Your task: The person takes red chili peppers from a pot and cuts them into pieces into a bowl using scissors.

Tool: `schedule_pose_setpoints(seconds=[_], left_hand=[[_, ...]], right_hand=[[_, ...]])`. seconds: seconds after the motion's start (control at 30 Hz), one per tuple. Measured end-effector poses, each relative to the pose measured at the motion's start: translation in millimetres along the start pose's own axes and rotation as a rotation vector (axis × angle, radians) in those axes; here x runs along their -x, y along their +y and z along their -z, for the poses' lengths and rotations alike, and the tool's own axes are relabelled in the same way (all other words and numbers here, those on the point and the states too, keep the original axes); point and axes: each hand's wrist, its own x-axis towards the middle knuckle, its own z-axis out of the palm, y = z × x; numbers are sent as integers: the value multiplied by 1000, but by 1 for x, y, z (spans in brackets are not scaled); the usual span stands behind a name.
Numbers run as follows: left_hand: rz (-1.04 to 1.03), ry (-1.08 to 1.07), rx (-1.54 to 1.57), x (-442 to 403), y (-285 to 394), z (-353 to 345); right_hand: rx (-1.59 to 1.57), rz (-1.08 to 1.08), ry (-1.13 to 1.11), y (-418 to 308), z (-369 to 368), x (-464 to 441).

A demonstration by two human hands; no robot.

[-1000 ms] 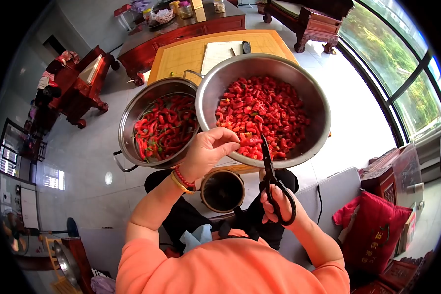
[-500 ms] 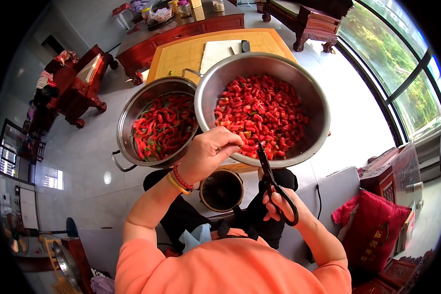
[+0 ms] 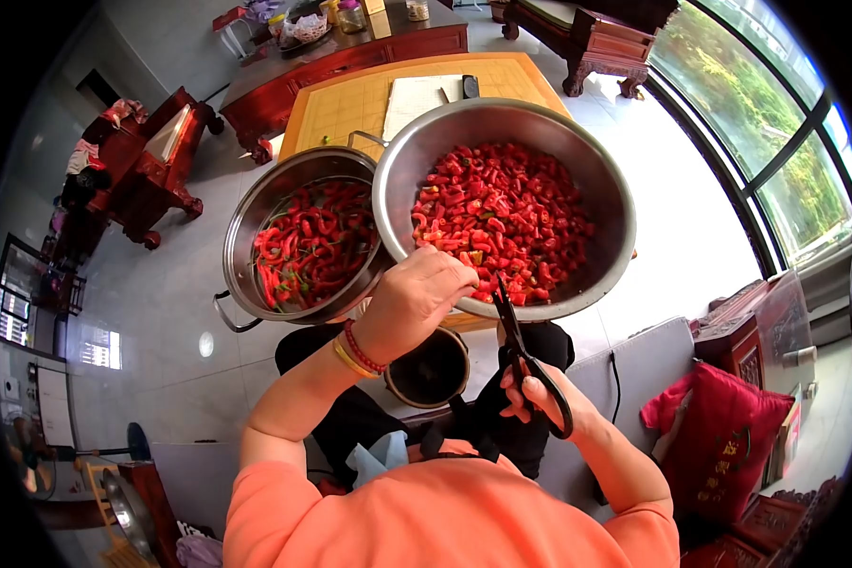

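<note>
My left hand (image 3: 418, 295) is closed in a pinch over the near rim of the wide steel bowl (image 3: 618, 189). A red chili pepper, mostly hidden by the hand, seems to be between its fingertips. In my right hand (image 3: 551, 393) are black-handled scissors (image 3: 509, 327), their tips pointing into the bowl just right of the pinch. Cut red chili pieces (image 3: 511, 213) cover the bowl's bottom. To the left, a steel pot (image 3: 239, 227) holds whole red chilies (image 3: 312, 241), some with green stems.
Both vessels stand on a yellow wooden table (image 3: 341, 106), with paper (image 3: 412, 99) behind them. A dark round container (image 3: 428, 369) sits between my knees. At right lies a red cushion (image 3: 734, 435) on a grey seat. Windows (image 3: 776, 123) line the right side.
My left hand has shifted slightly right, closer to the scissor tips. The scissors have dropped and moved left a little. The whole view has shifted slightly.
</note>
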Motion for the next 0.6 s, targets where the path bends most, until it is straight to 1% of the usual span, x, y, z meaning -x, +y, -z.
schedule_pose_setpoints(seconds=[0.13, 0.23, 0.33, 0.43, 0.53, 0.6], left_hand=[[11, -13, 0, 2, -2, -1], [-38, -7, -32, 3, -4, -3], [-91, -16, -67, 3, -4, -3], [-154, -38, -83, 2, -7, 0], [-150, -10, -82, 2, -11, -3], [-59, 18, -94, 2, -14, -6]], right_hand=[[45, -1, 4, 2, 1, 0], [97, -11, 26, -1, 1, 1], [157, -57, 101, -4, 1, 2], [201, -142, 114, -13, 5, 6], [191, -136, 134, -16, 3, 7], [73, -92, 118, -11, 3, 6]])
